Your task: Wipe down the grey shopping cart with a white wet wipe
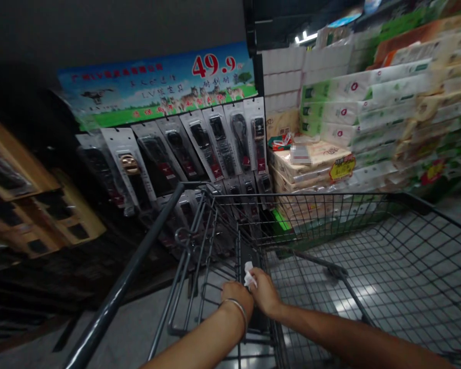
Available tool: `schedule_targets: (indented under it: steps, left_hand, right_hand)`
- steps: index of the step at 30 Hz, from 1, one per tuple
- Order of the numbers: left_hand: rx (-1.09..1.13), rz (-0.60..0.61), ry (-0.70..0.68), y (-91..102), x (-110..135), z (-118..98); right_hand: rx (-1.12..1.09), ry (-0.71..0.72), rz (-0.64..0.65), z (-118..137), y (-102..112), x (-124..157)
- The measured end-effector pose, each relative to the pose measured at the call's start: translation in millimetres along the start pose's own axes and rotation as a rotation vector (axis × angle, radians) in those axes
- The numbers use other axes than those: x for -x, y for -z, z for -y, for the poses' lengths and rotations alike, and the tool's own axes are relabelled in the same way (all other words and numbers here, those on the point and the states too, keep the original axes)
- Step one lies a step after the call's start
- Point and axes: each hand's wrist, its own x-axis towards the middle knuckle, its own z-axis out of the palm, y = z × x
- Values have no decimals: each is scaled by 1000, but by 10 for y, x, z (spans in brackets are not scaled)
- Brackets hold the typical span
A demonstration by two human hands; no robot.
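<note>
Your bare forearms (pixel 200 341) reach over the dark-grey wire-mesh shopping cart (pixel 311 195), R hand (pixel 266 293) w/ fingertips pinched on a crumpled white tissue (pixel 248 272) poking up past them, L hand (pixel 235 292) w/ thin silver bangle (pixel 237 306) curled just beside, fingertips hidden, can't tell its grip.

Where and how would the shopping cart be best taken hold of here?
Probably by the handle, the thick bar at the left of the cart. Come from above and from its outer left side, wrapping the fingers over it. The bar is smooth and rounded, nothing covers its visible length, and the outer side looks freer than the inner one.
</note>
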Motion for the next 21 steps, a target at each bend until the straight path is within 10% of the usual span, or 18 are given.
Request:
schedule_targets:
  steps: [21]
  left_hand:
    - [127, 89, 143, -47, -3, -125]
  right_hand:
    - [-88, -24, -284, 13, -5, -729]
